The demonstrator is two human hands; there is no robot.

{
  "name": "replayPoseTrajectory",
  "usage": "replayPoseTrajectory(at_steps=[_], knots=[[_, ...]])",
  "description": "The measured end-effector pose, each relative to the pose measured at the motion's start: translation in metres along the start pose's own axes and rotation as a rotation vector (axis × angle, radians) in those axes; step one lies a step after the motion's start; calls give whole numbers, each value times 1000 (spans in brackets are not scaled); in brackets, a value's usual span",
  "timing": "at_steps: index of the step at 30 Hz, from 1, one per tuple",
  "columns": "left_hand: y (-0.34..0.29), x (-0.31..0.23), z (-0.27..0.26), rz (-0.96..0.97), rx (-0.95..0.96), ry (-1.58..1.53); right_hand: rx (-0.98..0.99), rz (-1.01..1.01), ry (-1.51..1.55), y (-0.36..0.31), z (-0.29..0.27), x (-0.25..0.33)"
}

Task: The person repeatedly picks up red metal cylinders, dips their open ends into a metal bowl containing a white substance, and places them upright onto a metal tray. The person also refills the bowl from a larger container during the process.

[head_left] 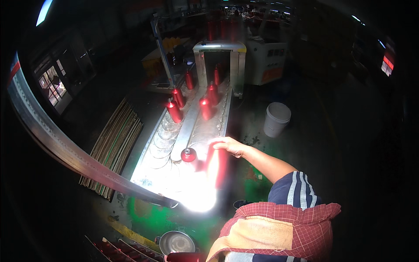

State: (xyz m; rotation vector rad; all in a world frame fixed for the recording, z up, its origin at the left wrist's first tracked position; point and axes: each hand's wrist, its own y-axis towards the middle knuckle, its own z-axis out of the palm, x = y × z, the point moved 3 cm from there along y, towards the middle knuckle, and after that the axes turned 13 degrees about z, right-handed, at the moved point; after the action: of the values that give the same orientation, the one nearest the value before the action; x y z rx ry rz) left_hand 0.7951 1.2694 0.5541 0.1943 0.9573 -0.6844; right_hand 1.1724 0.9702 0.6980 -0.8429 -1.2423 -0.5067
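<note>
My right hand (229, 145) is closed around the upper part of a red bottle (217, 168), which is blurred and glaring in strong light. It is at the right edge of the near end of a two-lane conveyor (187, 126). Just left of it, another red bottle (188, 154) with a pale neck stands upright. Farther along, several red bottles (174, 111) stand upright on both lanes. My left hand is out of the picture; only a bit of striped sleeve shows at the lower edge. Close to it, part of a red bottle (185, 257) lies sideways, cut off by the frame.
A metal arch (219, 46) spans the conveyor's far end. A long metal beam (65, 144) curves across the left. White bucket (277, 118) stands right, a metal basin (176, 243) below. Stacked strips (114, 146) lie left; a rack (124, 251) of red things is lower left.
</note>
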Motion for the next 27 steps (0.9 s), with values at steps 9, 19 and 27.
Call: replayPoseTrajectory(at_steps=[9, 19, 27], knots=[[35, 11, 180, 337, 14, 484, -589, -359, -731, 189, -132, 22], [121, 88, 351, 833, 116, 1140, -574, -321, -898, 316, -181, -11], [185, 199, 380, 879, 209, 1360, -588, -311, -1136, 365, -240, -30]])
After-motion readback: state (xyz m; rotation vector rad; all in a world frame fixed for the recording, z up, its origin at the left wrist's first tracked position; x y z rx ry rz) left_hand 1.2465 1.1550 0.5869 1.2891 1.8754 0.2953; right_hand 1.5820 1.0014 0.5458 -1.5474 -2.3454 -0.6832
